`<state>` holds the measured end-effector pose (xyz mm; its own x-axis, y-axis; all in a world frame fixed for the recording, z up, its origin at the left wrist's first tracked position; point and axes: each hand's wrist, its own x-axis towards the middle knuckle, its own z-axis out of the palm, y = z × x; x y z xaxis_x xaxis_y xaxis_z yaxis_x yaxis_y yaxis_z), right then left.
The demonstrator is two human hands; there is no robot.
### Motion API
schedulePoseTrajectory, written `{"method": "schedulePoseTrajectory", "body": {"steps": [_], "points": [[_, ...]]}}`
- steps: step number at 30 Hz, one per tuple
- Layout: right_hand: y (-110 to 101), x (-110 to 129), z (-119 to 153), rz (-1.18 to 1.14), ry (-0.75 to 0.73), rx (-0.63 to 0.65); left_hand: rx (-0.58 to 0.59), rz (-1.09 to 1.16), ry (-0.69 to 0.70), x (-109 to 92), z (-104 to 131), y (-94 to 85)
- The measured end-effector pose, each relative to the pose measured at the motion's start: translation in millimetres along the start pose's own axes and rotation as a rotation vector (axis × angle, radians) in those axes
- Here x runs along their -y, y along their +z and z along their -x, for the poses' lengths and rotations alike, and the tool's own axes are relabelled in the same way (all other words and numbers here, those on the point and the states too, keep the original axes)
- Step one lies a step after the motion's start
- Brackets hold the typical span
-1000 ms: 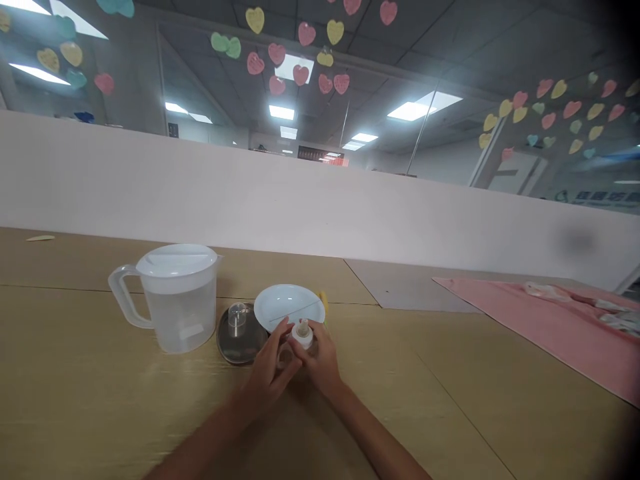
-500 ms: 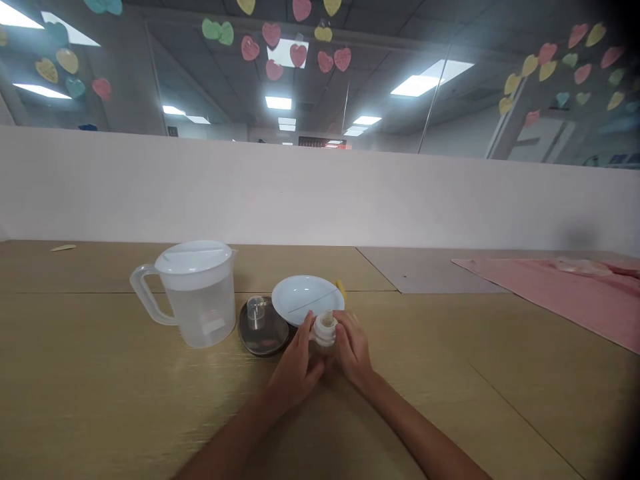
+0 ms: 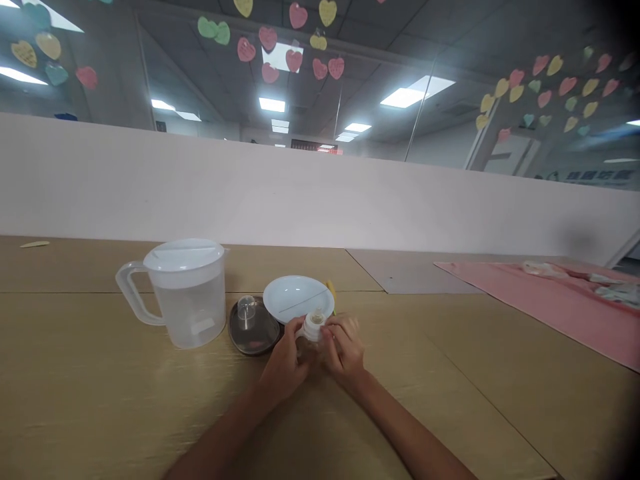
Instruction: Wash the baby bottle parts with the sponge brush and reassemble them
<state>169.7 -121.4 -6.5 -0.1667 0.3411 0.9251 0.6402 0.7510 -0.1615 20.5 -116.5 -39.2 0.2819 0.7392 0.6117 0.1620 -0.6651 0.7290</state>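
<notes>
A small clear bottle with a white collar and pale nipple (image 3: 315,325) stands upright between my hands. My left hand (image 3: 287,363) is wrapped round its left side. My right hand (image 3: 344,347) has its fingers bent and pinched at the right edge of the white collar. Just behind is a white bowl (image 3: 295,293) with a thin line-like item across it, and something yellow (image 3: 331,291) shows at its right rim. A dark metal tray (image 3: 257,337) lies left of the bottle, bearing a small clear cap (image 3: 247,309).
A lidded clear pitcher (image 3: 193,300) holding clear liquid stands left of the tray. A pink cloth (image 3: 540,293) covers the right side of the wooden table (image 3: 100,387), beside a grey sheet (image 3: 415,270). Behind runs a white partition (image 3: 280,193) below glass.
The view has turned slightly right, so the objects sit further left. My right fingers have bent inward and now pinch at the collar; my left hand keeps hold of the bottle.
</notes>
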Motion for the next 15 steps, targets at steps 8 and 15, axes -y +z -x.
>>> {"method": "schedulePoseTrajectory", "body": {"steps": [8,15], "points": [[-6.6,7.0,5.2,0.009,-0.172,0.209,-0.027,0.072,-0.007,-1.0,-3.7,-2.5],[-3.5,6.0,1.1,-0.126,0.19,0.036,0.0,0.055,0.006,-4.8,-10.6,-7.4]]}}
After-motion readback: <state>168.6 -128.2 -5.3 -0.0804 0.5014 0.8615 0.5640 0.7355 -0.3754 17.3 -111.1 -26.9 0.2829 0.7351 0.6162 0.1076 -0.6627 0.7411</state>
